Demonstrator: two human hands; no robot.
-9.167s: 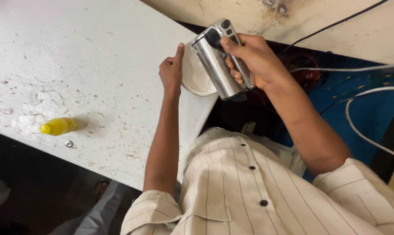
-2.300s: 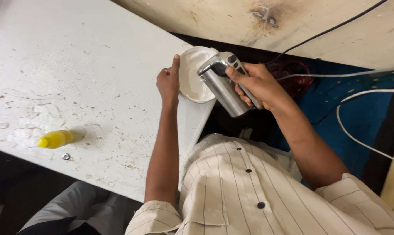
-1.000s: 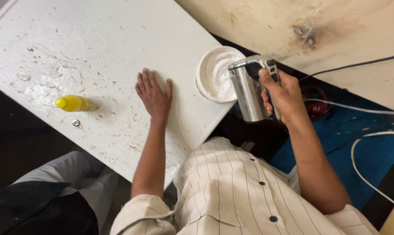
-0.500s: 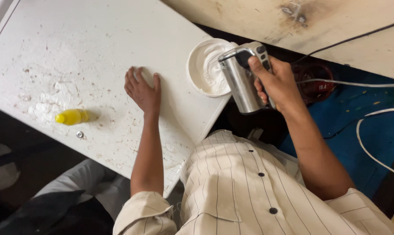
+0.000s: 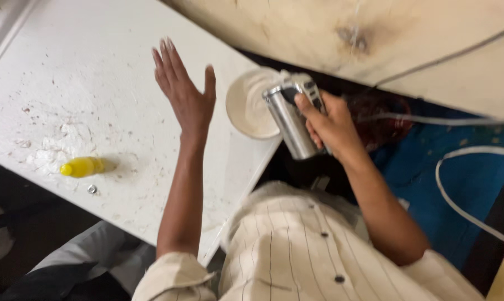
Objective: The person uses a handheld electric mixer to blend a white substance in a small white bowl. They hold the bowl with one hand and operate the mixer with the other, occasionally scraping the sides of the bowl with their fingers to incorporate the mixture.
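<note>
My right hand (image 5: 331, 124) grips a silver hand-held power tool (image 5: 290, 120) by its handle, its front end against a round white disc (image 5: 251, 104) at the edge of the white table (image 5: 84, 67). My left hand (image 5: 184, 89) is raised above the table just left of the disc, palm flat, fingers spread, holding nothing. A grey cable (image 5: 430, 119) runs right from the tool.
A small yellow bottle (image 5: 82, 166) lies by a patch of white powder (image 5: 59, 146) at the table's left, with a small metal nut (image 5: 92, 189) beside it. A pale wooden board (image 5: 374, 33) lies beyond the disc. White cables (image 5: 458, 200) loop over a blue surface at right.
My left hand has lifted off the table and moved toward the disc, fingers spread. Earlier it held the disc's edge. My right hand keeps the tool at the disc.
</note>
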